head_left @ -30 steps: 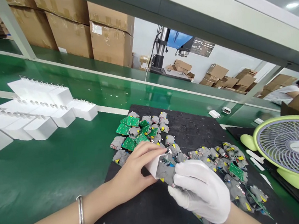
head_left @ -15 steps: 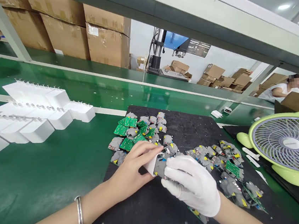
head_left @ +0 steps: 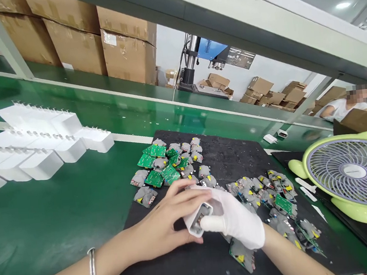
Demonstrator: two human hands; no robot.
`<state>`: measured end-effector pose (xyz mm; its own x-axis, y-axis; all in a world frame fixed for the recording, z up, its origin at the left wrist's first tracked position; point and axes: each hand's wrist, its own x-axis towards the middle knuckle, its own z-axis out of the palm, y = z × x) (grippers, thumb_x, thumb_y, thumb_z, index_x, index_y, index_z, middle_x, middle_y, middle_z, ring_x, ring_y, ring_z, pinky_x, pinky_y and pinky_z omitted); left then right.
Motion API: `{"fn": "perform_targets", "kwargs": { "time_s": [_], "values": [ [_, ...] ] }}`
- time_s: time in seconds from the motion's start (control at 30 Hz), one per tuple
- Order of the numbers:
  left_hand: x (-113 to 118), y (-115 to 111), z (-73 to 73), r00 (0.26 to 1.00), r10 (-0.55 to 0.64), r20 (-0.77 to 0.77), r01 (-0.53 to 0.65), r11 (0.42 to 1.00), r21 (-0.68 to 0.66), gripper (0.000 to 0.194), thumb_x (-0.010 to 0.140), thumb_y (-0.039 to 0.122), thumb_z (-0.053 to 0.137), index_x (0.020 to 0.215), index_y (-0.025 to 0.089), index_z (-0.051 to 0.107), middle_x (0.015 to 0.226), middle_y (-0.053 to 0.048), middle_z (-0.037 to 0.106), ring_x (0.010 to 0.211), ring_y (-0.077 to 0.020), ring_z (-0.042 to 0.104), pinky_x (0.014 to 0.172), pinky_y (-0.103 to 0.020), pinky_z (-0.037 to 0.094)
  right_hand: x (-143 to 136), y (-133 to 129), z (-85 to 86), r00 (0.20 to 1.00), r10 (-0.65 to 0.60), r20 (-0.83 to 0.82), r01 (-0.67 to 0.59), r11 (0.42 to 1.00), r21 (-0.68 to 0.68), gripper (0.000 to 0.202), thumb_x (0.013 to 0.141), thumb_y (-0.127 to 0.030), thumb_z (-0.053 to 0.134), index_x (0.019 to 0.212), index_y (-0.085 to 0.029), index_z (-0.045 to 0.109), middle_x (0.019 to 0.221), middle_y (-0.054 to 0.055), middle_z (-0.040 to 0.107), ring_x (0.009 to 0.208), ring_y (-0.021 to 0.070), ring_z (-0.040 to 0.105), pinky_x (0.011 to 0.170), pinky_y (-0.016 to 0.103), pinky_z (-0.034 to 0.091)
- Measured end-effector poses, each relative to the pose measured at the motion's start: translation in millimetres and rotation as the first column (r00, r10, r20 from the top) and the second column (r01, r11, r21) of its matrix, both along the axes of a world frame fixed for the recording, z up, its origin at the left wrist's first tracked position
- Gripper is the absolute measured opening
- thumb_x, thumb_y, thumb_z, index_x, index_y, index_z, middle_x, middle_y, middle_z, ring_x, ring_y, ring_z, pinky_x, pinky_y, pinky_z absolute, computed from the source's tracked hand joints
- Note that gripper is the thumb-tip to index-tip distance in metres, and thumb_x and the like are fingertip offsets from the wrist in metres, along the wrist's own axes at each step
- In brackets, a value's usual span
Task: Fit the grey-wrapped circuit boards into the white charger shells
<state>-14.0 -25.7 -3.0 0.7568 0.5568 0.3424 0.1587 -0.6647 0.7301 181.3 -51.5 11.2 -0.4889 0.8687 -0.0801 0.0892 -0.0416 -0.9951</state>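
My bare left hand is closed around a white plastic housing, whose open end faces me above the black mat. Something dark sits inside that opening. My right hand, in a white glove, has its thumb at the opening and its other fingers wrapped behind the housing. Green circuit boards with grey putty-like lumps lie in a group beyond my hands. More grey-coated boards are spread to the right, and one lies just below my gloved hand.
Rows of white housings stand on the green bench at left. A green fan is at right. Behind are cardboard boxes, a drill press and a seated person. A metal shelf beam crosses above.
The grey-coated board between my hands has gone into the white housing. My gloved fingers have moved round behind it, with the thumb now at its opening. The view has shifted slightly.
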Motion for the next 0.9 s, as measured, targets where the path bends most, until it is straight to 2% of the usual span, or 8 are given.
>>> {"fn": "perform_targets", "kwargs": {
  "time_s": [0.07, 0.13, 0.2, 0.33, 0.47, 0.67, 0.8, 0.9],
  "values": [
    [-1.0, -4.0, 2.7, 0.998, -0.045, -0.046, 0.045, 0.999, 0.008, 0.072, 0.076, 0.022, 0.064, 0.138, 0.035, 0.030, 0.147, -0.003, 0.029, 0.134, -0.0260, 0.018, 0.107, -0.050, 0.026, -0.6, 2.5, 1.4, 0.998, 0.066, -0.025, -0.066, 0.998, 0.004, 0.046, 0.067, -0.038, 0.073, 0.102, -0.015, 0.056, 0.093, 0.004, 0.060, 0.085, 0.0161, 0.057, 0.079, 0.031, 0.047],
    [-1.9, -7.4, 2.4, 0.999, -0.016, -0.029, 0.015, 1.000, -0.020, 0.077, 0.078, 0.015, 0.059, 0.141, 0.036, 0.019, 0.153, -0.003, 0.012, 0.137, -0.0276, 0.007, 0.108, -0.054, 0.019, -1.5, 3.1, 1.7, 0.997, 0.021, -0.075, -0.018, 0.999, 0.034, 0.048, 0.060, -0.035, 0.077, 0.097, -0.015, 0.054, 0.091, 0.003, 0.059, 0.083, 0.0147, 0.056, 0.075, 0.028, 0.048],
    [-2.2, -9.7, -0.6, 0.999, 0.034, 0.032, -0.029, 0.988, -0.150, 0.082, 0.080, 0.018, 0.056, 0.143, 0.036, 0.006, 0.154, -0.003, -0.002, 0.139, -0.0278, -0.001, 0.109, -0.056, 0.011, -4.4, 1.4, 0.8, 0.988, -0.061, -0.143, 0.064, 0.998, 0.020, 0.053, 0.054, -0.031, 0.080, 0.095, -0.018, 0.050, 0.086, 0.000, 0.057, 0.076, 0.0121, 0.056, 0.069, 0.024, 0.048],
    [1.1, -14.4, -10.5, 0.979, 0.018, 0.202, 0.097, 0.833, -0.545, 0.111, 0.072, 0.043, 0.067, 0.138, 0.035, -0.023, 0.152, -0.008, -0.013, 0.139, -0.0284, 0.003, 0.108, -0.054, 0.011, -15.9, -6.2, -1.9, 0.971, -0.134, -0.197, 0.133, 0.991, -0.018, 0.053, 0.054, -0.026, 0.079, 0.093, -0.021, 0.044, 0.082, -0.002, 0.057, 0.067, 0.0097, 0.055, 0.061, 0.021, 0.046],
    [8.4, -20.9, -16.6, 0.968, 0.088, 0.237, 0.103, 0.717, -0.690, 0.134, 0.052, 0.046, 0.080, 0.137, 0.034, -0.023, 0.151, -0.012, -0.007, 0.138, -0.0313, 0.012, 0.109, -0.053, 0.008, -24.5, -13.2, -4.7, 0.993, -0.086, -0.078, 0.088, 0.996, 0.023, 0.054, 0.058, -0.019, 0.072, 0.107, -0.019, 0.050, 0.095, 0.003, 0.060, 0.082, 0.0160, 0.059, 0.072, 0.028, 0.049],
    [18.0, -29.4, -16.8, 0.919, 0.226, 0.324, 0.124, 0.613, -0.780, 0.144, 0.042, 0.042, 0.085, 0.136, 0.037, -0.023, 0.150, -0.010, -0.002, 0.135, -0.0301, 0.021, 0.109, -0.048, 0.015, -29.0, -19.7, -10.6, 0.971, -0.207, -0.121, 0.220, 0.969, 0.109, 0.058, 0.058, -0.022, 0.075, 0.110, -0.020, 0.049, 0.098, 0.006, 0.062, 0.084, 0.0190, 0.062, 0.079, 0.034, 0.052],
    [22.9, -34.4, -14.5, 0.874, 0.312, 0.372, 0.189, 0.486, -0.853, 0.133, 0.049, 0.039, 0.084, 0.138, 0.036, -0.015, 0.147, -0.011, 0.012, 0.126, -0.0282, 0.036, 0.104, -0.045, 0.028, -32.9, -20.0, -14.3, 0.958, -0.194, -0.210, 0.212, 0.975, 0.069, 0.053, 0.057, -0.035, 0.079, 0.102, -0.020, 0.054, 0.092, 0.005, 0.065, 0.078, 0.0188, 0.064, 0.071, 0.029, 0.054],
    [23.5, -36.9, -10.7, 0.859, 0.240, 0.453, 0.306, 0.469, -0.829, 0.109, 0.055, 0.033, 0.082, 0.138, 0.031, 0.011, 0.130, -0.010, 0.043, 0.112, -0.0248, 0.050, 0.097, -0.041, 0.037, -29.3, -20.6, -20.5, 0.965, -0.217, -0.144, 0.238, 0.960, 0.147, 0.057, 0.055, -0.042, 0.079, 0.102, -0.021, 0.055, 0.092, 0.005, 0.064, 0.079, 0.0207, 0.065, 0.071, 0.030, 0.055]
  ]
}}
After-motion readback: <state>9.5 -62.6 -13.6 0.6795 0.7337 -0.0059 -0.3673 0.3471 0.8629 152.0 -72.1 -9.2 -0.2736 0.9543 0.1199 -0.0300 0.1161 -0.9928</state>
